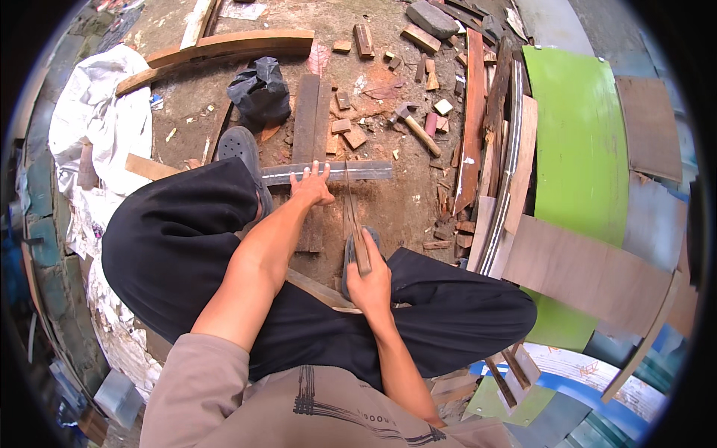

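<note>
My left hand (314,188) lies with fingers spread on a narrow wooden strip (370,170) that has a white line along it. The strip lies crosswise over a dark plank (305,112) on the ground. In my right hand (371,282) is the wooden handle of a handsaw (351,205). Its thin blade points away from me and meets the strip just right of my left hand. Blade teeth are too fine to make out. A grey shoe (237,143) on my left foot is near the strip's left end.
A hammer (417,130) lies among small wood offcuts (355,136) ahead. A black plastic bag (260,91) sits at far left, near a white sack (97,112). Long boards (469,119) and a green panel (579,142) line the right side. A dark stone block (432,19) is at the back.
</note>
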The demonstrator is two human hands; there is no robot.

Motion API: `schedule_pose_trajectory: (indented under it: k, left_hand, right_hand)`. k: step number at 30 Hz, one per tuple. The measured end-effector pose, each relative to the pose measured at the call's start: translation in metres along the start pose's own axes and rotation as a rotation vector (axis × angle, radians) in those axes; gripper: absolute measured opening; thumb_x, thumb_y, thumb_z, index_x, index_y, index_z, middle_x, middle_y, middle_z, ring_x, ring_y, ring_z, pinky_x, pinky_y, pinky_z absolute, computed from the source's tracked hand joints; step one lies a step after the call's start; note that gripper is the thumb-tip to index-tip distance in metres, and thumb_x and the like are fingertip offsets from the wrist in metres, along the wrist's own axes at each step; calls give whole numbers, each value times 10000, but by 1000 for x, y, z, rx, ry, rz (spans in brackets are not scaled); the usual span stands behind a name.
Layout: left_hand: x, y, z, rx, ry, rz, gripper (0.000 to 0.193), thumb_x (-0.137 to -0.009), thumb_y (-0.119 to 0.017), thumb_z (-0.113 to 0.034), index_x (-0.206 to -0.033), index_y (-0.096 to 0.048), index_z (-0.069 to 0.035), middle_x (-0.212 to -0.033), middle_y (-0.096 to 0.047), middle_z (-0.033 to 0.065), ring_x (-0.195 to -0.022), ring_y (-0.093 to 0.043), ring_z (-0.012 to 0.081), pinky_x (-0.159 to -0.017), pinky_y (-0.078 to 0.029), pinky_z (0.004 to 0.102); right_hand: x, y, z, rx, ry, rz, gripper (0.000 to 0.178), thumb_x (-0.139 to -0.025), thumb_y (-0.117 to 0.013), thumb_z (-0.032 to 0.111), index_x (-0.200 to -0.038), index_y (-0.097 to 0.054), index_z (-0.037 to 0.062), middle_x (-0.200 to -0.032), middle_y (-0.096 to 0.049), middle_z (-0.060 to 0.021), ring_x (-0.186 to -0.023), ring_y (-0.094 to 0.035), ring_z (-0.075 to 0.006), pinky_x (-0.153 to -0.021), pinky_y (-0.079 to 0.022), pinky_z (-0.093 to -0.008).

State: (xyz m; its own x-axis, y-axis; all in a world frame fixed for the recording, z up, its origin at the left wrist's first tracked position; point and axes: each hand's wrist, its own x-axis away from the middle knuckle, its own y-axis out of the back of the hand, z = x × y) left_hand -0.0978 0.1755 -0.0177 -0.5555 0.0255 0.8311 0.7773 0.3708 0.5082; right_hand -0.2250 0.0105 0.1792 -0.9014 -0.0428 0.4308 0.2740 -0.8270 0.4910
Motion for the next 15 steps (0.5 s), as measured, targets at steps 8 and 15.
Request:
schedule_pose_trajectory:
  k: [8, 15]
  left_hand:
    - [2, 2, 3, 2, -1, 15, 983, -824, -635, -443, -1594, -45, -283, -1669, -5, 44, -1526, -122, 280, -1199, -96, 589]
    - [2, 3, -12, -13, 6, 23, 957, -834, -615, -413, -1594, -47, -285, -1669, 8, 35, -1528, -109, 273, -1205, -86, 577]
  right_hand:
    - [-5, -6, -17, -20, 30, 8, 629, -809, -567, 51, -1430, -473, 57, -1213, -639, -267, -1163, -618, -383, -965, -483, -392]
    - [-40, -25, -29, 28, 77, -74, 633, -811, -573, 59, -1434, -461, 52, -1170, -648, -274, -1082, -641, -407, -930, -498, -401]
